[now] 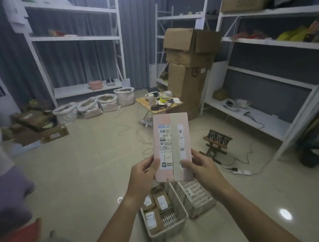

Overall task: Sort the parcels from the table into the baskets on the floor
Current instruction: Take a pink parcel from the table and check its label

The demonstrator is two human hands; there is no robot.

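I hold a flat pink parcel (171, 137) upright in front of me, its white shipping label and a strip of pale tape facing me. My left hand (144, 174) grips its lower left edge, thumb on the front. My right hand (200, 166) grips the lower right edge, thumb on the tape. Below the parcel, two white plastic baskets stand on the floor. The left basket (180, 215) holds several brown labelled parcels. What lies in the right basket (196, 195) cannot be made out. The table with the parcels is out of view.
A small folding stool (217, 139) stands right of the parcel. Cables and a power strip (241, 172) lie on the floor. A low wooden table (158, 104), stacked cardboard boxes (188, 69), white sacks (91, 106) and white shelving (264, 89) line the room's far side.
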